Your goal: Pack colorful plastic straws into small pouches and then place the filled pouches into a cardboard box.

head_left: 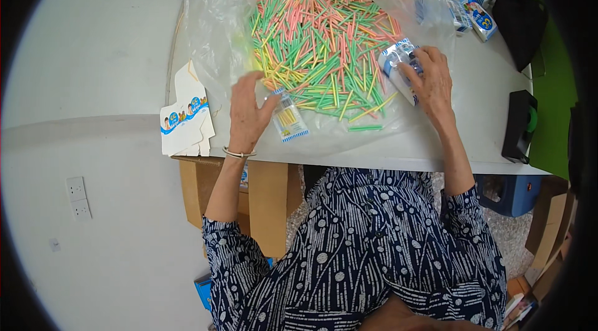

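Note:
A large heap of thin pink, green, yellow and orange sticks (324, 44) lies in a spread clear plastic bag (218, 26) on the table. At the heap's near left edge, my left hand (248, 113) has its thumb and fingers apart, fingertips by the sticks. Beside its thumb lies a small clear packet (288, 118) with blue-striped ends and yellow sticks inside. At the heap's right, my right hand (434, 85) grips a white and blue packet (398, 69) between thumb and fingers; its fingers partly cover the packet.
Printed white cards (187, 122) are stacked at the table's left edge. Several filled packets (476, 7) and a black bag (520, 19) sit at the far right. A black tape dispenser (519, 125) stands at the right edge. Cardboard boxes (268, 206) are below the table.

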A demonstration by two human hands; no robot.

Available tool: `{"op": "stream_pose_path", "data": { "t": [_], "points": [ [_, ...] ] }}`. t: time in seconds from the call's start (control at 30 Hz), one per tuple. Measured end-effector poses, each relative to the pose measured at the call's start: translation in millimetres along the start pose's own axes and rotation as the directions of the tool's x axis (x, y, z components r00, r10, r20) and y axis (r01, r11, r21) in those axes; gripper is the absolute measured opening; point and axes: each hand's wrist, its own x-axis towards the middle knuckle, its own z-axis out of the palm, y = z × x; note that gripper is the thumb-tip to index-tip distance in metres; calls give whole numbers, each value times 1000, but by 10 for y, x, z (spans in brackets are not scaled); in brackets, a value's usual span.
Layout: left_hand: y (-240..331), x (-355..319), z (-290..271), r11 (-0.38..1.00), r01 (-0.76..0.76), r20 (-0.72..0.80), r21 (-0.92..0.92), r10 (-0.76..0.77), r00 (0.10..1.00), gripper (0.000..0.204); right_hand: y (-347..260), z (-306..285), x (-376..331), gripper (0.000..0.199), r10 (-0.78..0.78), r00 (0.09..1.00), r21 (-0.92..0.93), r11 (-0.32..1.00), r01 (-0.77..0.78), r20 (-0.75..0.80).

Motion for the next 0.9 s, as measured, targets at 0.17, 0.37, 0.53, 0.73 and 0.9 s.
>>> {"op": "stream_pose_path", "data": {
  "t": [0.17,0.37,0.53,0.73,0.9],
  "points": [
    [318,169,282,954,-275,-136,119,290,947,36,157,84,-20,26,-10,1000,-8,1000,10,-4],
    [679,433,574,930,-365,-55,41,367,929,36,210,119,9,15,-38,998,161,986,45,-41],
    [896,716,897,913,-336,-7,-231,344,939,29,-199,-155,44,23,-301,919,5,950,312,-254],
    [963,719,884,785,7,214,-620,161,963,22,-452,-118,32,28,-282,943,173,934,312,-179],
    [793,626,826,809,31,160,-587,78,984,14,-495,-123,50,26,-95,995,508,857,87,-9]
  ]
}}
